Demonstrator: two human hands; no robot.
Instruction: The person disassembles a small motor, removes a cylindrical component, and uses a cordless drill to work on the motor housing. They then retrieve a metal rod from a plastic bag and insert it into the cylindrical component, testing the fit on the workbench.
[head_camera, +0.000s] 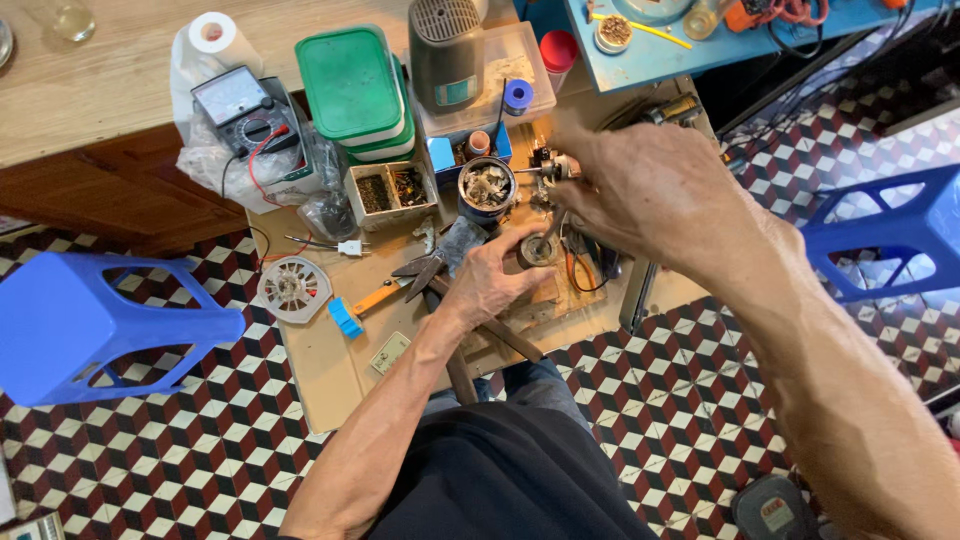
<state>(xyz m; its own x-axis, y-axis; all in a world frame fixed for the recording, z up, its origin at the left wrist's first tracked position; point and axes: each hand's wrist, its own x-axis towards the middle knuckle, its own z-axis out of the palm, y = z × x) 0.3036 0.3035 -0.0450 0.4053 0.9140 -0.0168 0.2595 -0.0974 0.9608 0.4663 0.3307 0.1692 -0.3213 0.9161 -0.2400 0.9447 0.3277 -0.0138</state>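
Observation:
My left hand (492, 278) rests on a low wooden work board (330, 370) and grips a small round metal part (538, 250) near the board's middle. My right hand (650, 190) hovers just above and to the right of it, fingers pinched on a thin tool or shaft (552, 170) that points down toward the part. What the fingertips hold is partly blurred. Pliers (425, 272) and an orange-handled tool with a blue tip (352, 312) lie left of my left hand.
A round tin of scraps (487, 187), a two-bin tray of small parts (390, 192), green-lidded boxes (352, 90), a multimeter (245, 110), a round fan grille part (293, 289) and a grey housing (446, 50) crowd the board. Blue plastic stools (80, 330) (890, 235) stand on either side.

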